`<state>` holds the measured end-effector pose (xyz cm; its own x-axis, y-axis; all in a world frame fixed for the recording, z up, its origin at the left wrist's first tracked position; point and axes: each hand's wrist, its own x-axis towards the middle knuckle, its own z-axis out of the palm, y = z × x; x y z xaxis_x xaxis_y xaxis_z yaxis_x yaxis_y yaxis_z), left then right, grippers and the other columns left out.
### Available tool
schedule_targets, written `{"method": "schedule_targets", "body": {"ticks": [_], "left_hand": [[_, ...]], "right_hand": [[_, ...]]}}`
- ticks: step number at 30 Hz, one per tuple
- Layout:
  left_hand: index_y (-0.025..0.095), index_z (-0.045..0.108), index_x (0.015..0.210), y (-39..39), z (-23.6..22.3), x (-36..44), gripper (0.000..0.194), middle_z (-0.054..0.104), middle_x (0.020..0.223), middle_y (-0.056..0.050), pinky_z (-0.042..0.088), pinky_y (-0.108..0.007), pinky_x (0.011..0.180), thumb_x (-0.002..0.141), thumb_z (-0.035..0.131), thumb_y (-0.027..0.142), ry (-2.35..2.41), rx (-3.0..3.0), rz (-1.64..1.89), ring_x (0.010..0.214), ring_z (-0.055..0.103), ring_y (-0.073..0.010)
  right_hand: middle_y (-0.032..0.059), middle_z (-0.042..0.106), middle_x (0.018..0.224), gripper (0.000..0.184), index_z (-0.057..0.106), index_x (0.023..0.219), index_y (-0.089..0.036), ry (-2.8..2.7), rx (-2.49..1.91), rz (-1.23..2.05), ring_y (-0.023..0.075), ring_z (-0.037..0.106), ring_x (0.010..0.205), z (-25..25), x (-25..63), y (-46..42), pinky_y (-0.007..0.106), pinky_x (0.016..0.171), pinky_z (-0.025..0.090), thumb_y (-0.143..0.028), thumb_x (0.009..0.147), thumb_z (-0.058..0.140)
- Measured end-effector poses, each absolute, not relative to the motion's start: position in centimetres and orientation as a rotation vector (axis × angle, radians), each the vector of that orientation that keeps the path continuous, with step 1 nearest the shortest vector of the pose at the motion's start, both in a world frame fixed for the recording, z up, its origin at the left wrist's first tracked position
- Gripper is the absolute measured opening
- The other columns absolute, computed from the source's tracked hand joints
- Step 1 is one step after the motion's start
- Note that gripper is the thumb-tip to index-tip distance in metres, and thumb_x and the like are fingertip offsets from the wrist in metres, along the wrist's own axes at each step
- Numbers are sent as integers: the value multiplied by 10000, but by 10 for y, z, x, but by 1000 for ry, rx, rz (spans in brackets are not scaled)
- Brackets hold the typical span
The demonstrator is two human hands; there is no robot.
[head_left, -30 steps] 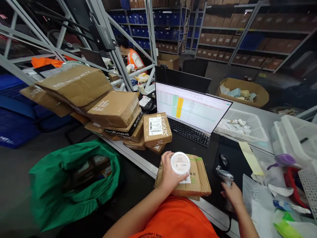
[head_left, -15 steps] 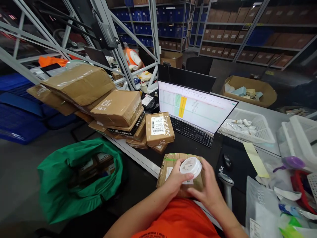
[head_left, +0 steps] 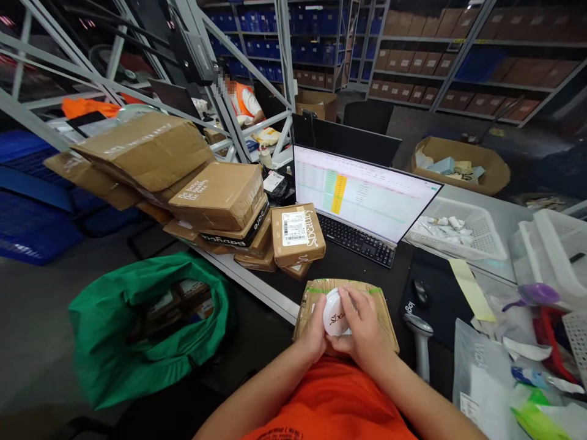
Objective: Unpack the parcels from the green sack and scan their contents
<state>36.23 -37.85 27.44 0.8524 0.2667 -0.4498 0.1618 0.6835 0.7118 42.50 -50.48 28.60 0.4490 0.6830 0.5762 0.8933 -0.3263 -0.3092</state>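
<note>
Between my two hands is a round white jar (head_left: pixel 335 313), tilted so that its flat face with dark lettering shows. My left hand (head_left: pixel 314 333) grips it from the left, fingers wrapped behind its edge. From the other side my right hand (head_left: pixel 364 324) closes on it, fingers over the right part of the lettering and thumb below. Directly under both hands lies a taped cardboard box (head_left: pixel 383 305) with green strips along its top; the hands cover much of it.
Cardboard parcels (head_left: pixel 220 192) are stacked at the left, with a labelled box (head_left: pixel 298 235) beside the keyboard (head_left: pixel 355 238). A monitor (head_left: pixel 362 195) stands behind. On the right are a scanner (head_left: pixel 419 342), a mouse (head_left: pixel 419 293) and a white basket (head_left: pixel 486 238). A green bag (head_left: pixel 92 342) holds parcels.
The jar has turned over from its small-print side to its lettered face. My right hand, formerly apart from it with spread fingers, has come in and closed on it.
</note>
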Motion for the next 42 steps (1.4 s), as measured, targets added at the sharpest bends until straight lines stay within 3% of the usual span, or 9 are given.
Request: {"method": "schedule_targets", "body": {"ticks": [4, 8, 11, 14, 16, 21, 31, 38, 42], "left_hand": [[108, 713, 1113, -378, 285, 358, 508, 761, 1022, -145, 569, -339, 816, 949, 544, 558, 506, 558, -258, 982, 716, -271], [92, 726, 1059, -380, 290, 354, 479, 760, 911, -128, 529, -246, 702, 1007, 472, 495, 474, 421, -456, 802, 716, -195], [74, 730, 974, -379, 288, 358, 503, 749, 815, -108, 518, -250, 698, 1002, 459, 498, 522, 353, -543, 712, 693, -184], [83, 720, 1043, -370, 286, 364, 531, 764, 905, -121, 533, -314, 766, 981, 446, 533, 552, 340, -467, 794, 713, -231], [103, 709, 1105, -361, 287, 365, 549, 764, 997, -137, 535, -360, 820, 967, 440, 561, 505, 298, -401, 886, 720, -266], [140, 701, 1121, -350, 294, 361, 585, 737, 1100, -164, 527, -411, 846, 923, 465, 637, 368, 122, -295, 1005, 696, -320], [151, 692, 1185, -358, 303, 362, 661, 722, 1147, -168, 525, -369, 746, 962, 340, 665, 467, 183, -197, 968, 687, -299], [134, 725, 1123, -363, 304, 363, 621, 754, 1089, -141, 518, -436, 940, 1011, 280, 553, 531, 247, -42, 1046, 686, -294], [108, 737, 1098, -363, 303, 362, 656, 755, 1112, -148, 481, -444, 1032, 1015, 264, 555, 503, 272, -24, 1141, 662, -304]], "right_hand": [[167, 576, 1365, 535, 523, 1421, -113, -1969, -2078, -519, 335, 518, 1166, 320, 439, -523, 515, 995, 503, -190, 901, 624], [148, 590, 1377, 449, 573, 1385, -105, -2288, -1991, -520, 317, 556, 1157, 352, 439, -538, 499, 995, 502, -170, 940, 588], [94, 632, 1314, 374, 639, 1313, -138, -2424, -1830, -523, 281, 572, 1127, 377, 427, -546, 470, 1021, 492, -170, 948, 564], [36, 651, 1269, 330, 688, 1223, -200, -2466, -1697, -514, 253, 573, 1099, 399, 425, -557, 438, 1026, 493, -141, 918, 575], [81, 639, 1266, 367, 650, 1253, -173, -2254, -1789, -431, 275, 571, 1132, 404, 434, -567, 458, 1040, 487, -166, 887, 625], [201, 432, 1507, 825, 307, 1541, -205, -1177, -1949, 40, 341, 495, 1336, 371, 456, -589, 516, 1017, 523, -346, 836, 712], [148, 362, 1560, 855, 246, 1564, -304, -967, -1958, 119, 316, 432, 1401, 325, 438, -589, 514, 1074, 490, -325, 844, 706], [170, 483, 1422, 925, 252, 1567, -225, -945, -2351, 27, 341, 492, 1277, 305, 435, -568, 531, 1007, 507, -400, 793, 726], [178, 544, 1378, 819, 365, 1494, -166, -970, -2491, -108, 356, 512, 1217, 303, 427, -547, 541, 1033, 461, -414, 799, 718]]}}
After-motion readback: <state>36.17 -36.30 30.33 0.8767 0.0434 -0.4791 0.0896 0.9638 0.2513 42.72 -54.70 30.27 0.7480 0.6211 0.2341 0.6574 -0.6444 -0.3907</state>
